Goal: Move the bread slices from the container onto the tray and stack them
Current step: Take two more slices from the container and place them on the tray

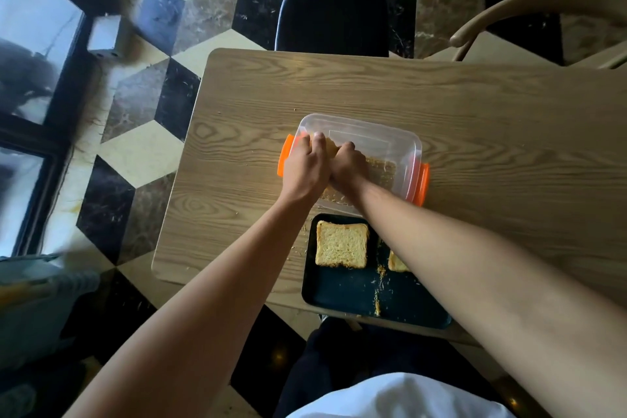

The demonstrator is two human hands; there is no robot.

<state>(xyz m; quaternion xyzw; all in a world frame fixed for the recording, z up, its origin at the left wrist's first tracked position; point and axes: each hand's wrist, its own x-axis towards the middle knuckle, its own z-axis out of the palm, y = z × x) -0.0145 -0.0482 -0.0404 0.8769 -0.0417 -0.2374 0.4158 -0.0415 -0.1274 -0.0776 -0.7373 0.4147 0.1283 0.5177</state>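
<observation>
A clear plastic container (390,142) with orange side clips stands in the middle of the wooden table. Both hands reach into its left half. My left hand (303,168) and my right hand (346,164) close side by side on a bread slice (330,145), of which only a yellow edge shows between the fingers. Crumbs cover the container's floor. Just in front stands a dark tray (342,295). One bread slice (342,244) lies flat at its back left. A second slice (396,263) is mostly hidden under my right forearm.
The wooden table (509,132) stretches to the right. Crumbs are scattered on the tray and the table. A dark chair (334,17) stands at the far edge, a curved wooden chair back (529,3) at the upper right. The table's left edge drops to a checkered floor.
</observation>
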